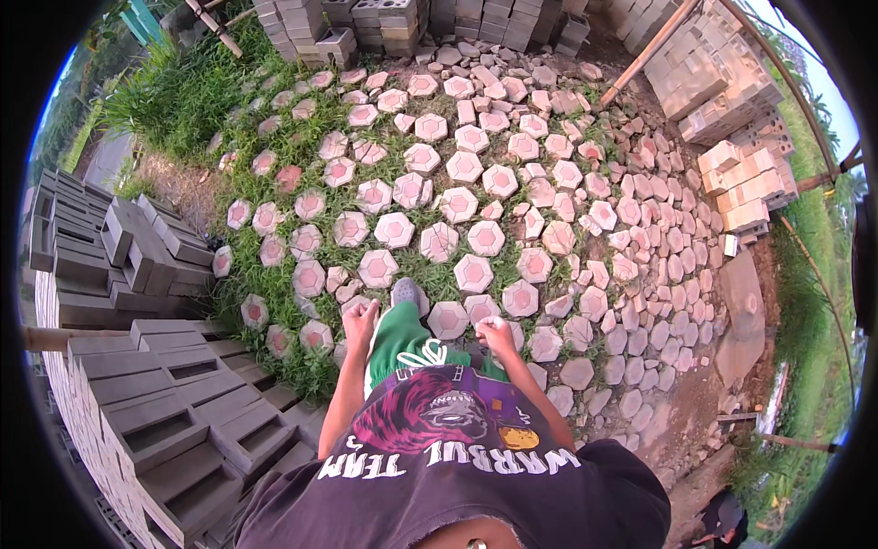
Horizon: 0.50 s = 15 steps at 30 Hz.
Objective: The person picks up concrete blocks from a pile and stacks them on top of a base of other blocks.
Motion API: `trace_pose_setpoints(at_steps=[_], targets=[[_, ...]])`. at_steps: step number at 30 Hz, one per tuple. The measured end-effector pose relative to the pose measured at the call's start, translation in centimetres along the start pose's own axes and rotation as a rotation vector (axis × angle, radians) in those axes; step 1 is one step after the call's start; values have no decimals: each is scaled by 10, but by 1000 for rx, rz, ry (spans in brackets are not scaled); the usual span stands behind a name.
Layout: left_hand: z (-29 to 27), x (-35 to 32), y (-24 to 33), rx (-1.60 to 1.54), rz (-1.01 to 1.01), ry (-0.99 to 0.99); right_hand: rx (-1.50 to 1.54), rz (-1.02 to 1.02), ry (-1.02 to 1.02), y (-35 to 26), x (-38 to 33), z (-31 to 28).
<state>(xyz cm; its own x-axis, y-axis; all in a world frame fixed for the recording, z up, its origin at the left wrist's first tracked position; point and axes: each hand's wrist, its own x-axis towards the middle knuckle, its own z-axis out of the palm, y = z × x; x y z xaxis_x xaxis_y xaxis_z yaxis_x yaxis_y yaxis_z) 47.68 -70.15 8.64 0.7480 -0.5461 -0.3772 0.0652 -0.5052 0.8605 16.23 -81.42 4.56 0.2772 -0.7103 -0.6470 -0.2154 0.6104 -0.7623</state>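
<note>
My left hand [359,320] hangs at my left side, beside the green shorts [400,331], with its fingers curled into a loose fist. On the other side my right hand [496,336] is also curled closed, in front of the dark printed shirt [494,476]. Nothing shows in either hand, and neither touches the ground. One foot in a grey shoe [409,295] is stepped forward among hexagonal paving blocks [448,320], which have reddish centres and lie spaced out in the grass.
Grey hollow concrete blocks [146,389] are stacked along my left. More block stacks stand at the back [393,23] and far right [745,183]. Broken paving pieces [654,238] cover the right side. A slanting pole [649,53] rises there. Part of a person [722,517] shows at lower right.
</note>
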Motion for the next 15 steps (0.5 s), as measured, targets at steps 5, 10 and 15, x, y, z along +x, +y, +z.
trace_pose_setpoints(at_steps=[5,10,15], targets=[[7,108,134,144,42,-200,-162,-231,103,-101,55,41],[32,210,192,302,137,-339,-333,-281,155,-177,106,73],[103,281,228,172,199,-386,-312,-205,94,-228,192,76]])
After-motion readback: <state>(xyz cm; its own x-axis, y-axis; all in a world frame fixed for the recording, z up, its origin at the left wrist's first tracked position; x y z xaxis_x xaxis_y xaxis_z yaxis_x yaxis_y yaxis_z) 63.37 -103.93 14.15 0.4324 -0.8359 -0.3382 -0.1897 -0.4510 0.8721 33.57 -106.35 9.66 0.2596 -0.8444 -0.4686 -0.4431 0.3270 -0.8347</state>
